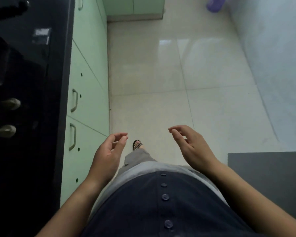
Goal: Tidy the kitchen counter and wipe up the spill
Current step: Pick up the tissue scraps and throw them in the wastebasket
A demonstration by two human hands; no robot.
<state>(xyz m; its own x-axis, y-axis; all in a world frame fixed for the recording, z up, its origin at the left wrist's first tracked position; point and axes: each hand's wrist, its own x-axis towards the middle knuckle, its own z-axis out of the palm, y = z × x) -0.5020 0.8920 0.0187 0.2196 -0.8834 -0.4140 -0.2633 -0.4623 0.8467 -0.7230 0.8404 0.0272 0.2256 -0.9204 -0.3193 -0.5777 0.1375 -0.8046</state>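
Note:
A dark, glossy kitchen counter (41, 82) runs down the left side, with a black stove and two pale knobs (9, 117) on it. No spill or cloth shows on it. My left hand (108, 154) hangs in front of my body beside the cabinet fronts, fingers loosely curled and holding nothing. My right hand (190, 144) floats over the floor, fingers relaxed and empty. Both hands are clear of the counter.
Pale green cabinets (87, 86) with metal handles stand under the counter and across the far end. The tiled floor (161, 74) stretches ahead. A purple object (215, 4) lies at the far wall. A grey surface (266, 177) sits low right. My sandalled foot (137, 144) steps forward.

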